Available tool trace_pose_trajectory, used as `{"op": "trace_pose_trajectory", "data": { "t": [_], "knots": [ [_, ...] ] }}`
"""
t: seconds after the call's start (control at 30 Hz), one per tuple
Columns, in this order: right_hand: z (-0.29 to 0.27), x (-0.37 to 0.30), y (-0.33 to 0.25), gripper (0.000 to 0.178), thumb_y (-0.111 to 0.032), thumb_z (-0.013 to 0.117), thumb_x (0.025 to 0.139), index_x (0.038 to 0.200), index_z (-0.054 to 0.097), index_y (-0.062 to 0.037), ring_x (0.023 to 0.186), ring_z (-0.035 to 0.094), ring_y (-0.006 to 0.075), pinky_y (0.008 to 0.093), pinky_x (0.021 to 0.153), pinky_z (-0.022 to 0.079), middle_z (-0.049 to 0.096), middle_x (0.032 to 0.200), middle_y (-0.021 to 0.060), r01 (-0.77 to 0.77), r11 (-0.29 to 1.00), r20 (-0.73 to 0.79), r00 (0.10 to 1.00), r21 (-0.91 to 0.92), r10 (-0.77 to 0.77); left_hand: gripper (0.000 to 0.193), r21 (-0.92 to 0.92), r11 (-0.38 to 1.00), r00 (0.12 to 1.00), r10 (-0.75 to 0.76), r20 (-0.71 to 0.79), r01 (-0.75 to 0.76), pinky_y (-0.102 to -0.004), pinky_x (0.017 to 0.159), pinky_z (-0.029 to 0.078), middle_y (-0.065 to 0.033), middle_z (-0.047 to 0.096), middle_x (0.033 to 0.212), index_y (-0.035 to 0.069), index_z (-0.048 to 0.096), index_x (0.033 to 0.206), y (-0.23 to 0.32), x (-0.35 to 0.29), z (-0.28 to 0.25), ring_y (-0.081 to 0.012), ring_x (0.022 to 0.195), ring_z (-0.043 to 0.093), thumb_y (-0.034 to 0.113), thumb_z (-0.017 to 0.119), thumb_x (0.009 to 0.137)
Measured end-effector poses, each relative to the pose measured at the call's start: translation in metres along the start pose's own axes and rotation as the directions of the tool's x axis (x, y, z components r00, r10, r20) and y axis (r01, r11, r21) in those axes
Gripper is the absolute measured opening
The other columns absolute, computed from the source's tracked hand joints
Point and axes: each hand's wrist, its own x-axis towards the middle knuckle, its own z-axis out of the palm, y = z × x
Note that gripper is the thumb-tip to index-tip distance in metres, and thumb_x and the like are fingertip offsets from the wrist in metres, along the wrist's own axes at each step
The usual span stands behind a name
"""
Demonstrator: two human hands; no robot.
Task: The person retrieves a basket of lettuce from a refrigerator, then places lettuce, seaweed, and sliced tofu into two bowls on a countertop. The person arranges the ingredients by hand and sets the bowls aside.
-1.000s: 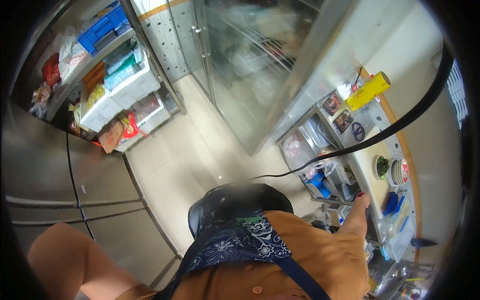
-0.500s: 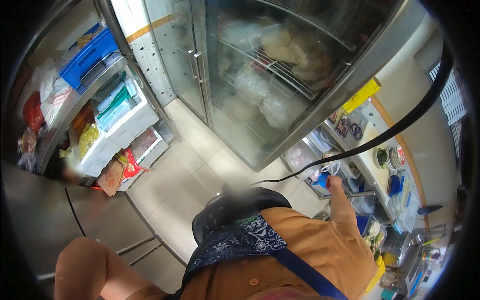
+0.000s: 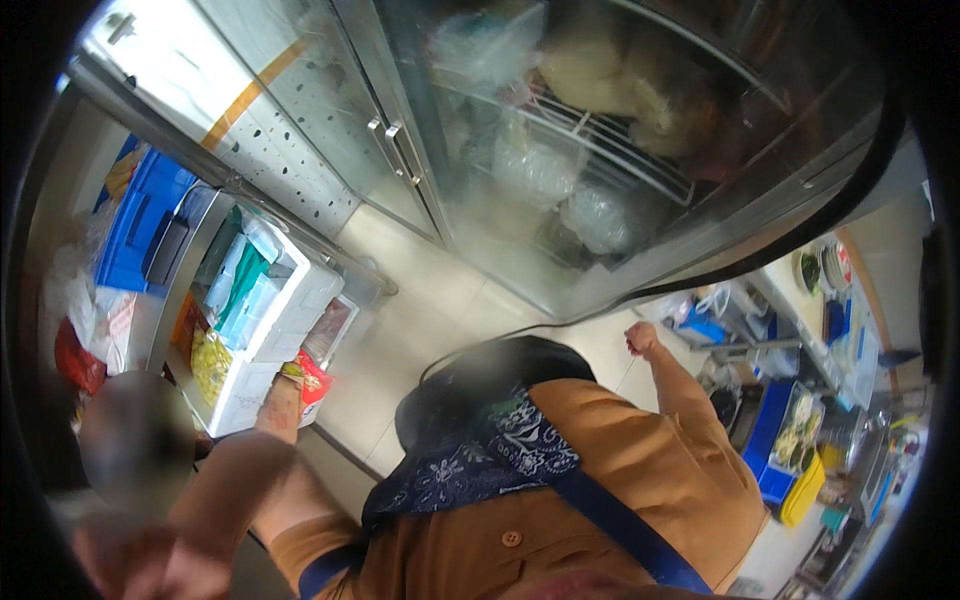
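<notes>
My right hand hangs out to the right above the floor, its fingers curled into a fist with nothing showing in them. Glass-door fridge stands ahead of it, and a blue container under the counter lies just beyond. At the lower left my left arm is bent sharply at the elbow, and my left hand is a blur near the picture's edge. Its fingers are too smeared to read. White foam boxes with bagged goods, a red packet among them, stand beyond that elbow.
Bagged food fills the fridge's wire shelves. A blue crate sits on the left rack. Along the right runs a counter with stacked plates, near a blue tray of food. A black cable crosses the view.
My body has turned and shifted, bringing the fridge closer. My right hand has moved away from the blue container by the counter. My left hand has come into view at the lower left.
</notes>
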Motion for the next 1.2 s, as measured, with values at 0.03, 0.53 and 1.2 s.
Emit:
{"op": "trace_pose_trajectory", "data": {
  "t": [0.03,0.53,1.2],
  "knots": [
    [0.004,-0.005,0.003,0.007,-0.005,0.056,0.076,0.071,0.052,-0.0036,0.044,0.051,0.0164,0.0292,0.036,0.040,0.051,0.056,0.0061,-0.014,0.995,-0.037,0.999,0.095,0.018,0.057,-0.111,0.993,0.995,0.014,-0.094,-0.025,-0.0504,0.102,0.024,-0.0194,0.041,0.128,0.004,0.054,0.119,-0.036,-0.018,-0.013,-0.0296,0.123,0.033,0.047,0.057,0.081],
    [0.195,-0.255,0.186,0.011,-0.015,0.060,0.078,0.078,0.058,-0.0039,0.057,0.055,0.0147,0.0300,0.046,0.046,0.058,0.068,0.0057,-0.169,0.872,-0.433,0.814,0.459,0.386,0.045,0.203,0.610,0.638,-0.684,-0.353,0.766,-0.0340,0.091,0.037,-0.0148,0.049,0.117,0.002,0.047,0.122,-0.523,-0.181,-0.130,-0.0231,0.107,0.048,0.023,0.060,0.084],
    [0.329,-0.442,0.211,0.006,-0.008,0.050,0.083,0.085,0.055,-0.0051,0.056,0.055,0.0130,0.0243,0.047,0.044,0.055,0.068,0.0035,-0.036,0.778,-0.576,0.651,0.628,0.494,0.037,0.164,0.470,0.496,-0.786,-0.370,0.867,-0.0326,0.079,0.043,-0.0098,0.055,0.094,0.001,0.045,0.102,-0.495,-0.203,-0.125,-0.0210,0.086,0.055,0.013,0.066,0.073]
  ]
}}
